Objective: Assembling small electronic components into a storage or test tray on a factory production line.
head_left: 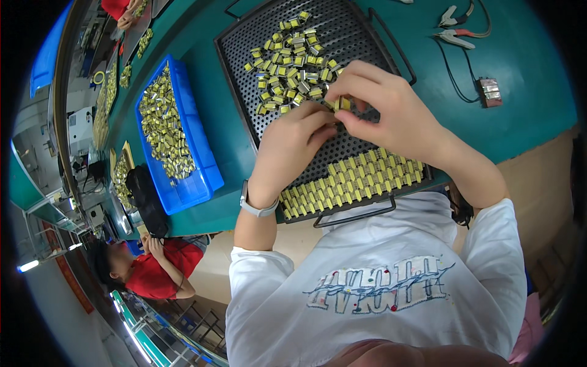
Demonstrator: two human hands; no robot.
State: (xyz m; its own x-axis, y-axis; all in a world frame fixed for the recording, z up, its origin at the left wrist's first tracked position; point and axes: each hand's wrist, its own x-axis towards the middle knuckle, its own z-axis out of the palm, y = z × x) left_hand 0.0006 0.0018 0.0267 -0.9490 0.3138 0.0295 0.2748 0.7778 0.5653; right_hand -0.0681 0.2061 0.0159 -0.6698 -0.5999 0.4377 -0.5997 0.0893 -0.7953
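Both hands meet over a black perforated metal tray [244, 40]. Between the thumb and fingers of my right hand [385, 104] is a small yellow-taped component [343, 104] with metal sides, like a tiny transformer. My left hand [296, 140] is curled close against it, fingertips near the same part; whatever it pinches is hidden. Beyond my hands lies a loose heap of the same components [293, 61], tumbled at many angles. Along the tray's near edge, several tight rows of components [354, 182] stand lined up side by side.
Left of the tray, a blue plastic bin [208, 165] holds many more components. Cutting pliers [455, 38] and a small corded box [490, 92] lie on the green tabletop [422, 55] at right. A co-worker in red [162, 266] sits at lower left; another's hand [127, 18] shows at top left.
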